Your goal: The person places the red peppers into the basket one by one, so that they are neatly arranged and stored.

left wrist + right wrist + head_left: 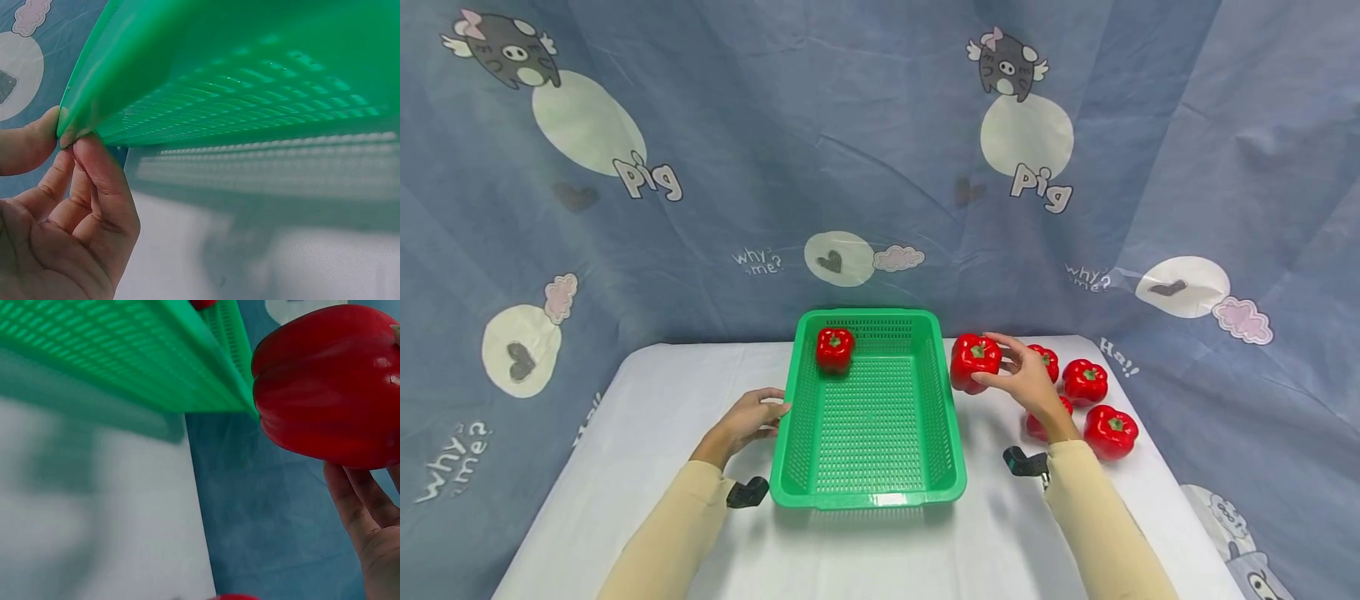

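A green plastic basket [868, 500] with perforated walls stands mid-table, one red bell pepper [835, 348] in its far left corner. My left hand [756, 419] pinches the basket's left rim between thumb and fingers, as the left wrist view shows with the rim [78, 125] between them. Just outside the right wall, my right hand [1026, 377] holds another red bell pepper [976, 363] by its side, thumb and fingers around it. In the right wrist view that held pepper [331, 387] is lifted beside the basket wall [112, 344].
Several more red bell peppers, such as the front one [1111, 433] and one behind it [1085, 382], sit on the table's right side, partly behind the right forearm. The white tabletop [865, 558] ends at a blue patterned cloth [880, 167] behind and at both sides.
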Demonstrator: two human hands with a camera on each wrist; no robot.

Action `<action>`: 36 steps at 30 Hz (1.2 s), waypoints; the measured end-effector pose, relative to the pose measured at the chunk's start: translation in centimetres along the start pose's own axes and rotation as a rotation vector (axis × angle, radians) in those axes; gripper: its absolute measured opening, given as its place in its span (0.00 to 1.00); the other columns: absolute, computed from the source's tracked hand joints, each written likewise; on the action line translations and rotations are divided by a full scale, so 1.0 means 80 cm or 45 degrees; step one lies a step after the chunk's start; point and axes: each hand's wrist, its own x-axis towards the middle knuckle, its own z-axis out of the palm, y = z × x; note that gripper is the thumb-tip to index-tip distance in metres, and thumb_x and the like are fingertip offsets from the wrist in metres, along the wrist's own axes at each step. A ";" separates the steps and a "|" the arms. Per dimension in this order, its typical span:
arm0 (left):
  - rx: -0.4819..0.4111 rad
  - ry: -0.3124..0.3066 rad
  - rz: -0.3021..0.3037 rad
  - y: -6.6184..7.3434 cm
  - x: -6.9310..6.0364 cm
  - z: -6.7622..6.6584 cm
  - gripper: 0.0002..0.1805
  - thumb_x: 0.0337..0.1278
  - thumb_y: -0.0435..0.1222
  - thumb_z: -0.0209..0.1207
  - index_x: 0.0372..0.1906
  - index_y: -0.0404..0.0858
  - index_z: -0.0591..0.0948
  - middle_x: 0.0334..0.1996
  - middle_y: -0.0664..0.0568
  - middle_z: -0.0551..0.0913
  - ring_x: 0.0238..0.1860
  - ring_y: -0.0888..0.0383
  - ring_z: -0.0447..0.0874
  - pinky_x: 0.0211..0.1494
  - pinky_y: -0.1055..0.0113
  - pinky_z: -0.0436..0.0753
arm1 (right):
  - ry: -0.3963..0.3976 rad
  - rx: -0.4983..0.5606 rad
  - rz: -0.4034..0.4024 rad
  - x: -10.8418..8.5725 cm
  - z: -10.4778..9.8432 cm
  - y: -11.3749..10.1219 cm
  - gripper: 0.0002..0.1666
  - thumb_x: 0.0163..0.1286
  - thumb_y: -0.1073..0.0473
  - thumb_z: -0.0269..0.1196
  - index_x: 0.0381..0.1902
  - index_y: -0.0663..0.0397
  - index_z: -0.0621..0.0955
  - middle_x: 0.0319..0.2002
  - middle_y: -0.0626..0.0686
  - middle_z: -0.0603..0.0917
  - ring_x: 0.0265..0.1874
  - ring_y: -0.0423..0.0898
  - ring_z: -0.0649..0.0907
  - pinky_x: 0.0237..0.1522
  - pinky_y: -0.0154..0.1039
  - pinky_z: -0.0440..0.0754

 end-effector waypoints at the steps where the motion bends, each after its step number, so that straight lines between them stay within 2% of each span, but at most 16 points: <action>1: -0.005 -0.002 0.001 0.000 0.000 0.000 0.22 0.67 0.34 0.52 0.62 0.29 0.68 0.33 0.50 0.83 0.34 0.57 0.80 0.42 0.59 0.81 | -0.004 0.000 -0.007 0.003 0.002 -0.002 0.42 0.59 0.58 0.71 0.70 0.52 0.67 0.66 0.60 0.67 0.62 0.61 0.70 0.56 0.53 0.76; 12: -0.044 -0.020 0.023 -0.002 0.002 0.000 0.21 0.67 0.33 0.52 0.61 0.27 0.68 0.32 0.51 0.82 0.32 0.58 0.79 0.38 0.64 0.80 | 0.011 0.103 -0.043 0.026 0.034 -0.016 0.40 0.58 0.63 0.71 0.68 0.53 0.69 0.64 0.59 0.69 0.62 0.59 0.70 0.56 0.54 0.75; 19: -0.056 -0.014 0.018 -0.002 0.002 0.000 0.21 0.67 0.33 0.53 0.61 0.28 0.68 0.31 0.51 0.82 0.32 0.58 0.78 0.37 0.64 0.80 | -0.054 0.157 -0.066 0.022 0.059 -0.059 0.40 0.59 0.69 0.68 0.68 0.66 0.66 0.64 0.66 0.68 0.62 0.63 0.70 0.59 0.54 0.73; 23: -0.045 -0.003 0.013 -0.005 0.002 -0.001 0.21 0.67 0.34 0.53 0.61 0.28 0.68 0.31 0.51 0.81 0.32 0.58 0.78 0.37 0.64 0.80 | -0.078 0.207 -0.078 0.039 0.078 -0.043 0.39 0.58 0.68 0.69 0.67 0.66 0.67 0.63 0.67 0.70 0.60 0.64 0.73 0.56 0.52 0.76; 27: -0.052 0.003 0.016 -0.006 0.004 -0.001 0.21 0.67 0.34 0.53 0.61 0.28 0.69 0.31 0.51 0.81 0.31 0.58 0.78 0.36 0.65 0.80 | -0.082 0.181 -0.049 0.054 0.097 -0.025 0.40 0.57 0.67 0.71 0.67 0.60 0.69 0.63 0.63 0.71 0.58 0.63 0.75 0.53 0.51 0.78; 36: -0.051 0.013 0.010 -0.006 0.005 0.001 0.21 0.67 0.34 0.54 0.61 0.28 0.69 0.31 0.50 0.81 0.32 0.57 0.78 0.37 0.64 0.80 | -0.073 0.078 -0.034 0.068 0.125 -0.017 0.39 0.55 0.65 0.73 0.65 0.55 0.73 0.60 0.59 0.73 0.56 0.61 0.76 0.51 0.52 0.80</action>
